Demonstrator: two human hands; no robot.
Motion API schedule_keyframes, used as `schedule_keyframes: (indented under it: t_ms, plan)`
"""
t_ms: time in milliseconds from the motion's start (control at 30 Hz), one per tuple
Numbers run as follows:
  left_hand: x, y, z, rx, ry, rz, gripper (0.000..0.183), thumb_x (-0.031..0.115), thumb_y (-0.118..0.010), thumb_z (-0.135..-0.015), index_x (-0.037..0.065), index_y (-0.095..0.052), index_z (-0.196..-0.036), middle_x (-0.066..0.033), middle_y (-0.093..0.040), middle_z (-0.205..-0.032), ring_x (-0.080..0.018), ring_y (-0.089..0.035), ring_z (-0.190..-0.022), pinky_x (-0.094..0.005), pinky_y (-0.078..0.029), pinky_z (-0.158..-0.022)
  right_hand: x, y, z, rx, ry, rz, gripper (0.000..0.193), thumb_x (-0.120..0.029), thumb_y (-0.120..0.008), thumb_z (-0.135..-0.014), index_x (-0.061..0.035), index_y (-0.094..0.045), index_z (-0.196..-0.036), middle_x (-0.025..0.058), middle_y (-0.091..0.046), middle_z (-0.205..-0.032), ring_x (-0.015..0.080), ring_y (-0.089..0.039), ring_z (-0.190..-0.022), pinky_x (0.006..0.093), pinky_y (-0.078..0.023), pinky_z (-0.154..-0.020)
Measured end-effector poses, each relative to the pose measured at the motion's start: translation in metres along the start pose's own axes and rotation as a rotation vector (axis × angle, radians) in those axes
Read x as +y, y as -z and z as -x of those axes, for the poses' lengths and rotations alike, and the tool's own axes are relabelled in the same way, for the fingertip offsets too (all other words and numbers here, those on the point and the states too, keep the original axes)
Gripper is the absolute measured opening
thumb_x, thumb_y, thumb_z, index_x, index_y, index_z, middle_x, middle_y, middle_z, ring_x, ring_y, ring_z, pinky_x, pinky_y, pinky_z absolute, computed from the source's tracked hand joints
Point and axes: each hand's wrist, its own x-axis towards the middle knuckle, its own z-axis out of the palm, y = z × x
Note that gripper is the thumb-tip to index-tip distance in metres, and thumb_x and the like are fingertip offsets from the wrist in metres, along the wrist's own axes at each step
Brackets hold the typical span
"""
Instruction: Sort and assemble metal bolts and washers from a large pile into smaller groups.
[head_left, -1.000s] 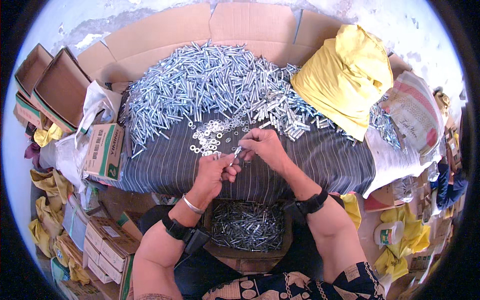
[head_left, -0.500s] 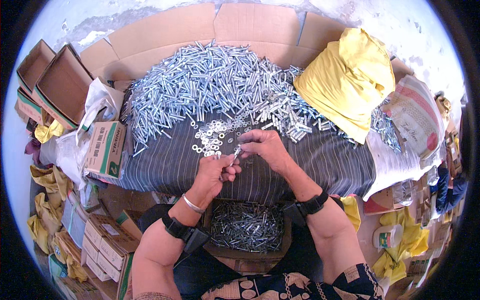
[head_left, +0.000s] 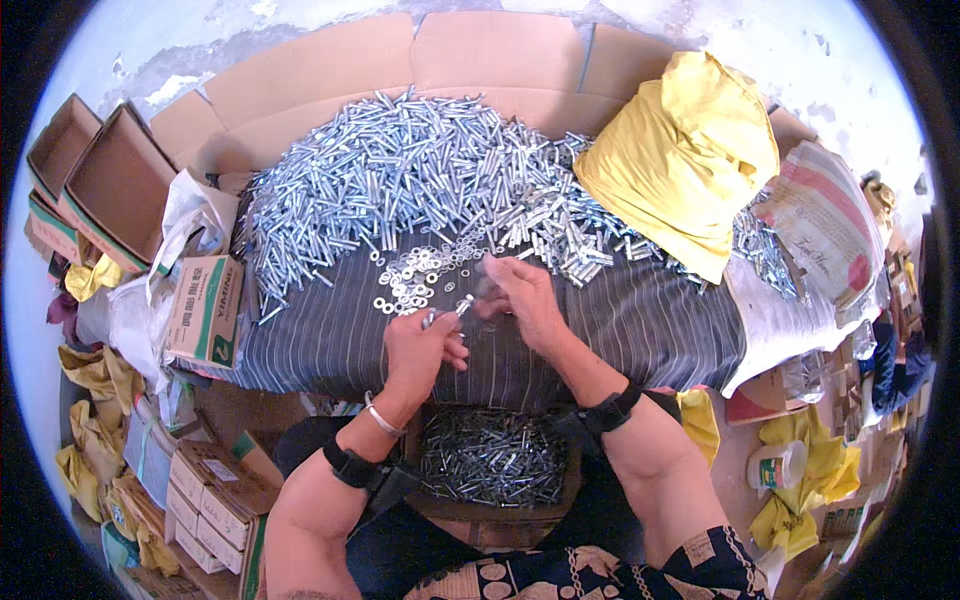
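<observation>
My left hand (head_left: pixel 416 345) is closed around a small metal bolt (head_left: pixel 464 304), whose bright end points up toward my right hand. Just to the right, my right hand (head_left: pixel 528 302) is raised, its fingertips smeared by motion; whether anything is in them I cannot make out. Loose washers (head_left: pixel 408 283) lie on the dark striped cloth (head_left: pixel 330 330) beyond my left hand. Behind them spreads a large heap of silvery metal bolts (head_left: pixel 400 170), reaching across toward the right.
A full yellow sack (head_left: pixel 680 160) leans on the heap's right side. Between my knees sits a box of darker bolts (head_left: pixel 490 460). Open cardboard boxes (head_left: pixel 120 190) are stacked at the left, near an upright white-and-green carton (head_left: pixel 205 310). Cardboard sheets (head_left: pixel 310 75) line the wall.
My right hand has drawn slightly away from the left, and its fingertips are now blurred. The left hand still holds the bolt. The whole view has shifted a little.
</observation>
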Motion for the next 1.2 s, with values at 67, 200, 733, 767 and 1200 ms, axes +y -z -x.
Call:
schedule_keyframes:
  t_ms: [67, 200, 733, 767, 1200]
  plan:
    - [-0.004, -0.004, 0.001, -0.041, 0.006, 0.013, 0.017, 0.009, -0.059, -0.086, -0.006, -0.061, -0.078, -0.0123, -0.061, -0.065, -0.0168, -0.060, -0.048, -0.0285, -0.050, -0.038, 0.009, -0.001, -0.003, -0.171, -0.060, -0.309, 0.055, -0.046, -0.047, -0.094, 0.0043, -0.048, -0.116, 0.0190, -0.061, -0.101, 0.0259, -0.062, -0.094, 0.0353, -0.050, -0.084]
    - [-0.001, -0.014, 0.012, -0.069, -0.055, -0.175, 0.018, 0.010, -0.059, -0.086, -0.006, -0.062, -0.079, -0.0104, -0.060, -0.064, -0.0164, -0.059, -0.048, -0.0276, -0.050, -0.038, 0.012, -0.016, 0.011, -0.290, -0.139, -0.459, 0.069, -0.045, -0.041, -0.097, 0.0107, -0.029, -0.135, 0.0248, -0.051, -0.122, 0.0300, -0.054, -0.112, 0.0361, -0.046, -0.092]
    - [0.017, 0.003, 0.014, -0.684, 0.343, -0.505, 0.040, 0.036, -0.048, -0.095, 0.001, -0.060, -0.080, -0.0107, -0.063, -0.063, -0.0090, -0.050, -0.039, -0.0217, -0.031, -0.032, 0.023, 0.063, -0.054, 0.240, 0.854, 1.220, 0.013, 0.004, -0.056, -0.066, -0.0010, -0.059, -0.077, 0.0179, -0.058, -0.075, 0.0363, -0.060, -0.072, 0.0441, -0.050, -0.063]
    - [0.015, 0.004, 0.011, -0.634, 0.321, -0.447, 0.039, 0.036, -0.048, -0.096, 0.001, -0.059, -0.081, -0.0103, -0.062, -0.062, -0.0078, -0.045, -0.037, -0.0217, -0.029, -0.032, 0.027, 0.064, -0.055, 0.184, 0.850, 1.295, 0.012, 0.003, -0.057, -0.064, -0.0012, -0.059, -0.075, 0.0175, -0.057, -0.075, 0.0362, -0.059, -0.073, 0.0441, -0.050, -0.064]
    - [0.011, 0.014, -0.001, -0.444, 0.186, 0.365, 0.012, 0.006, -0.052, -0.091, -0.002, -0.056, -0.099, -0.0233, -0.058, -0.116, -0.0326, -0.057, -0.112, -0.0405, -0.046, -0.099, -0.008, 0.024, -0.015, -0.006, 0.074, 0.063, 0.023, -0.002, -0.061, -0.082, 0.0091, -0.061, -0.102, 0.0094, -0.065, -0.077, 0.0160, -0.064, -0.065, 0.0252, -0.052, -0.057]
